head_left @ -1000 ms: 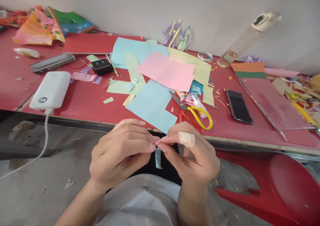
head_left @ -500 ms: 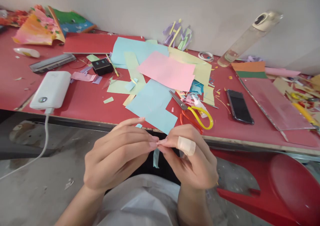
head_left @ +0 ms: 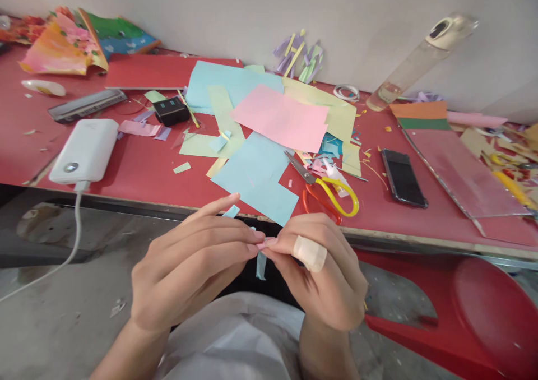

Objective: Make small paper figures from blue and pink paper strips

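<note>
Where the head view looks down, a narrow light-blue paper strip (head_left: 261, 263) is seen pinched between the left hand (head_left: 189, 273) and the right hand (head_left: 323, 273), whose fingers (head_left: 252, 240) are closed on its top, just in front of the near edge of the red table (head_left: 147, 170). Being thin and limp, it is judged very light, easily creased or torn, and best held near its upper end. Yellow-handled scissors (head_left: 332, 192) lie on the table beyond the right hand.

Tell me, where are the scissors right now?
The scissors lie on the red table near its front edge, just beyond the right hand, between the light blue sheet and the black phone.
</note>
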Tool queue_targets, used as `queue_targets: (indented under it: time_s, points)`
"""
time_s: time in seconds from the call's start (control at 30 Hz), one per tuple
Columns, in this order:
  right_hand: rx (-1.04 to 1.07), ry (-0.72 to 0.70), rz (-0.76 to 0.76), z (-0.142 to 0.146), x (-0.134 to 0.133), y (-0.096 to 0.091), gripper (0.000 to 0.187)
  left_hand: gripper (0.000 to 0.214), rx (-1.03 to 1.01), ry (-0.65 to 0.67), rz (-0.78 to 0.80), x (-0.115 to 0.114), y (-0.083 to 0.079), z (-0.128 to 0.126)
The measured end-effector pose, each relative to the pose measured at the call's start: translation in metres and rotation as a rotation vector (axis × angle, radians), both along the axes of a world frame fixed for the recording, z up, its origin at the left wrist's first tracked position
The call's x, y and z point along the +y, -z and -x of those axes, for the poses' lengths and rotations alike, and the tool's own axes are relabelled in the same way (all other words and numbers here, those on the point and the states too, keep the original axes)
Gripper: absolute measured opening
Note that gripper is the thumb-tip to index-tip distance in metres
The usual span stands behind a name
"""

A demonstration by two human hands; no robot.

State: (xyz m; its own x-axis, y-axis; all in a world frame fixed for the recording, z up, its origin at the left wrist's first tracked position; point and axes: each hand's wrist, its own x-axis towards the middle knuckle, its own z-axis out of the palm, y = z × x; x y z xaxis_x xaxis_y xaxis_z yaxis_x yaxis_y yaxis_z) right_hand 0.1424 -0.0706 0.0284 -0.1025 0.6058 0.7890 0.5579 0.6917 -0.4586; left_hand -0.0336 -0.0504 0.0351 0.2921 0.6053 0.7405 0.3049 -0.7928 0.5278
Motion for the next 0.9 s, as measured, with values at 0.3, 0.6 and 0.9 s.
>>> queue_targets:
  time_s: [0.3,0.6,0.9]
  points:
    - [-0.042,0.006,0.01,0.001,-0.004,-0.001,0.016,0.02,0.029,0.018,-0.061,0.005,-0.002,0.003]
    - [0.072,-0.032,-0.072,0.006,0.001,0.003,0.01,0.012,0.015,0.005,-0.045,-0.002,-0.005,0.001]
    - [0.041,-0.128,0.138,-0.002,-0.001,-0.006,0.017,0.023,0.128,0.018,-0.019,-0.013,0.006,0.013]
